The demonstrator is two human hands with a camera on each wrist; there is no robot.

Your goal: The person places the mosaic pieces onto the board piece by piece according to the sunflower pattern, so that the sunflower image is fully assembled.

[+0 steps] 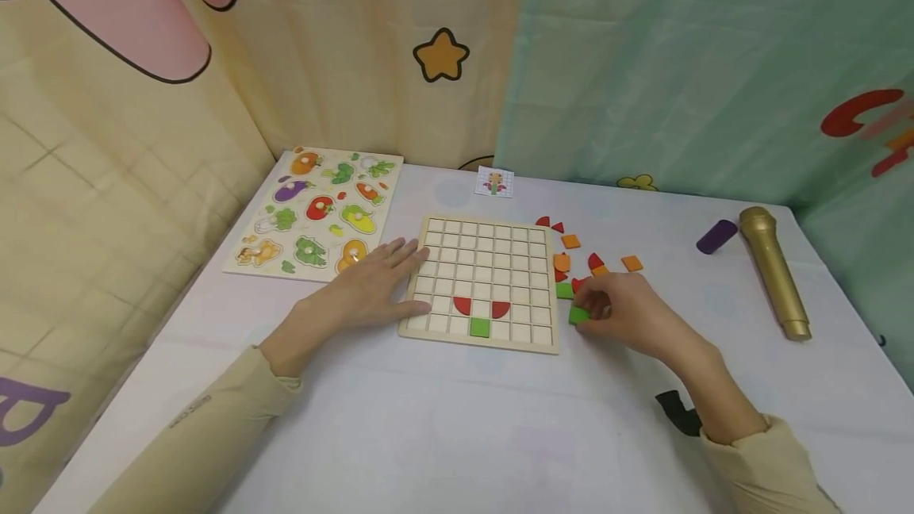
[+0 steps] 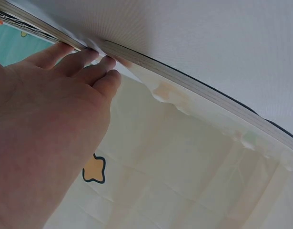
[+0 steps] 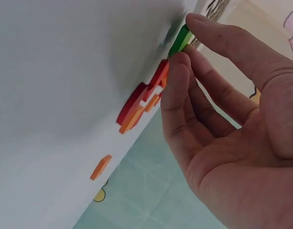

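Note:
My right hand (image 1: 624, 309) pinches a green square tile (image 1: 578, 315) between thumb and fingertips, just right of the wooden grid board (image 1: 493, 348). The right wrist view shows the same green tile (image 3: 180, 40) edge-on in that pinch. My left hand (image 1: 371, 285) rests with straight fingers along the board's left edge. On the board lie two red rounded tiles (image 1: 462, 305) and, below and between them, one green square (image 1: 480, 327). Beyond the right hand several loose pieces are scattered, among them an orange square (image 1: 570, 241) and another green tile (image 1: 564, 290).
A vegetable puzzle board (image 1: 334, 205) lies at the back left. Behind the grid stands a small pattern card (image 1: 494, 182). On the right are a gold microphone (image 1: 775, 274) and a purple cylinder (image 1: 716, 236). A black object (image 1: 678, 412) lies by the right forearm. Curtains border the table.

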